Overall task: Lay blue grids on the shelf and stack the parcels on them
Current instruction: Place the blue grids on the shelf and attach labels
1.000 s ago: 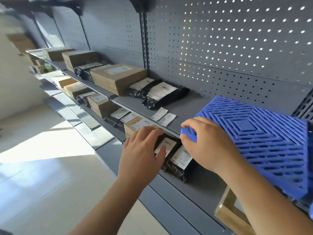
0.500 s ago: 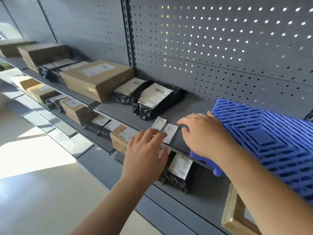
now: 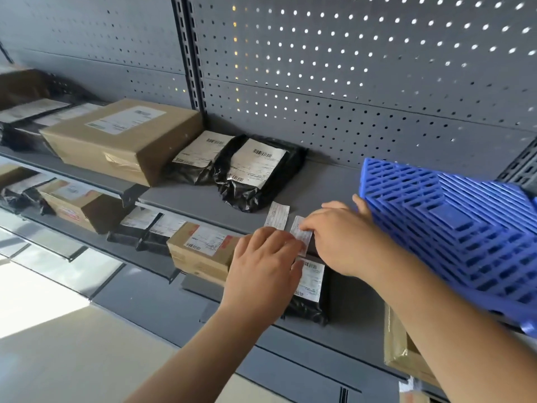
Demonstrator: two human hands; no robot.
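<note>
A blue plastic grid (image 3: 453, 228) lies on the right part of the grey upper shelf (image 3: 203, 205), overhanging its front edge. My right hand (image 3: 345, 242) is just left of the grid, its far fingers against the grid's edge and its fingertips on a small paper slip (image 3: 302, 235) at the shelf's front. My left hand (image 3: 261, 271) reaches up from below, fingers together, touching the same slip. A second slip (image 3: 277, 215) lies beside it. Two black parcel bags (image 3: 255, 173) and a brown parcel box (image 3: 122, 138) sit further left on this shelf.
The shelf below holds a small brown box (image 3: 200, 251), a black bag (image 3: 311, 289) partly behind my left hand, and more parcels to the left. A cardboard box (image 3: 401, 350) stands under my right forearm. A perforated grey back panel (image 3: 348, 82) rises behind.
The grid has come down flat onto the shelf. My right hand left the grid's corner and moved left to the paper slip; my left hand rose to the shelf edge.
</note>
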